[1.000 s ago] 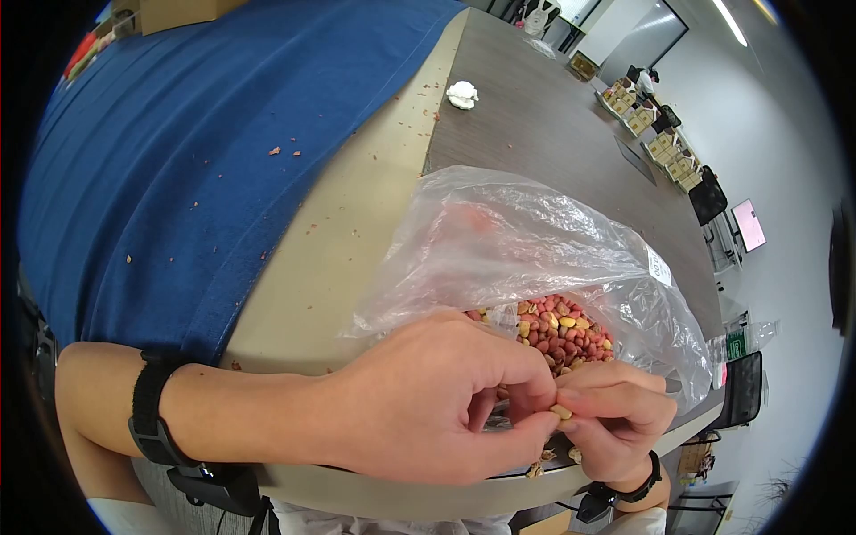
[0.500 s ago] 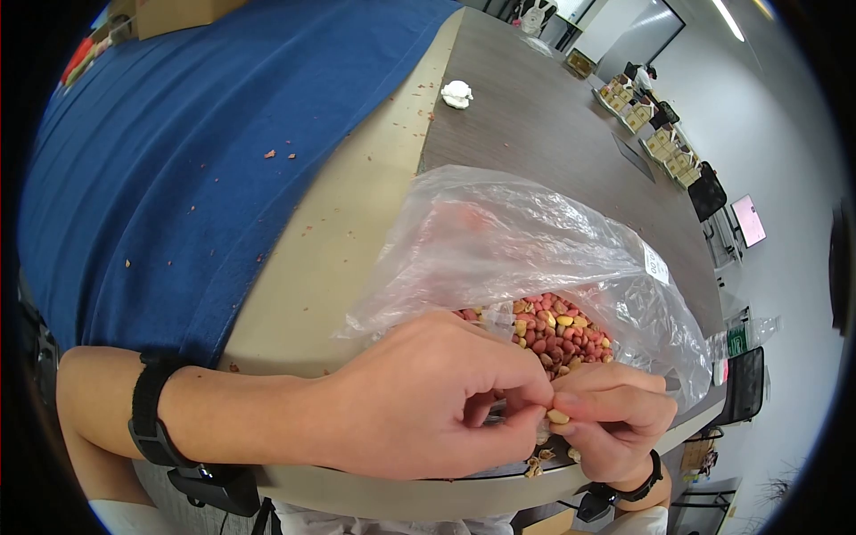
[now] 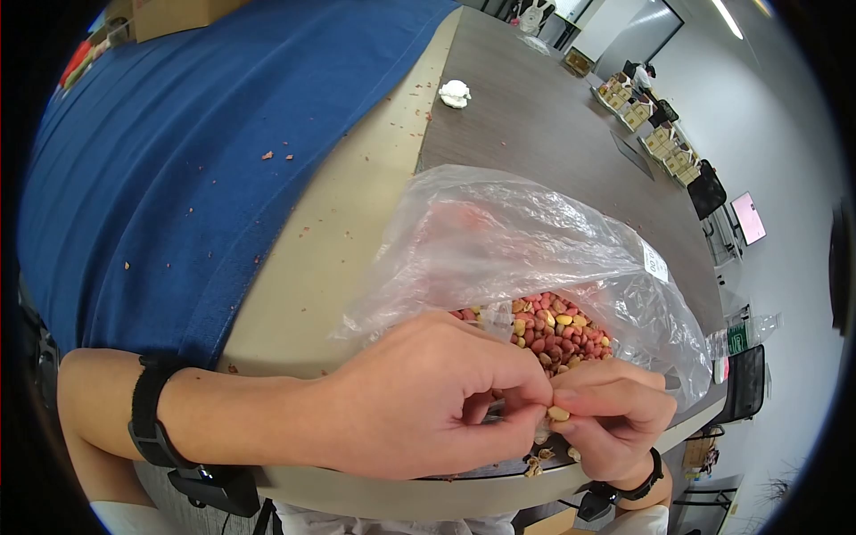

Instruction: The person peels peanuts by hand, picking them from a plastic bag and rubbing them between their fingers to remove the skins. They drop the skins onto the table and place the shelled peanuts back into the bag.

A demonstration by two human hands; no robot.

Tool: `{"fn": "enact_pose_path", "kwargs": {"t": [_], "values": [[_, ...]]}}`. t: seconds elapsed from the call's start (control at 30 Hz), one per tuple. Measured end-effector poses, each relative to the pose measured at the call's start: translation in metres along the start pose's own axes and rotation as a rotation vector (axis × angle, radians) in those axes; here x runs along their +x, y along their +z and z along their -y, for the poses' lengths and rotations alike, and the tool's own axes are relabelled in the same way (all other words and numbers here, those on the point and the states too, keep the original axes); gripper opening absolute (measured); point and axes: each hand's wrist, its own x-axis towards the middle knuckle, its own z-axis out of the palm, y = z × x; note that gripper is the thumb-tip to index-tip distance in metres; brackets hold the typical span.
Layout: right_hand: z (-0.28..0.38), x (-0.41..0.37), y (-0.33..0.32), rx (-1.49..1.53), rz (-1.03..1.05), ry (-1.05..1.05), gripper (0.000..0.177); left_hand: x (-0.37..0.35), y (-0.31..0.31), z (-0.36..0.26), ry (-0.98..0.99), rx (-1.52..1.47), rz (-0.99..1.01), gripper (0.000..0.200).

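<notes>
My left hand (image 3: 446,397) is closed in a pinch, its thumb and forefinger tips meeting those of my right hand (image 3: 615,415). Between the right thumb and fingers sits a pale peanut (image 3: 558,414); the left fingertips touch its edge, and whether they hold anything is hidden. Just beyond the hands, a clear plastic bag (image 3: 499,241) lies open with red-skinned peanuts (image 3: 557,330) in its mouth. Bits of peanut shell (image 3: 537,462) lie below the fingertips near the table edge.
A blue cloth (image 3: 178,169) covers the left side, scattered with skin flakes. A crumpled white tissue (image 3: 455,94) rests on the grey table (image 3: 526,125). A cardboard box (image 3: 178,13) is at the upper left. Farther back are trays of small boxes (image 3: 670,153), chairs and a screen (image 3: 748,218).
</notes>
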Motion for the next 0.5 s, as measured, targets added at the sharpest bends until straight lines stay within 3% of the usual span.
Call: {"fn": "enact_pose_path", "kwargs": {"t": [0.5], "values": [[0.0004,0.0012,0.001,-0.016,-0.015,-0.012,0.031,0.0012,0.0003,-0.0035,-0.051,-0.037,0.023,0.005]]}}
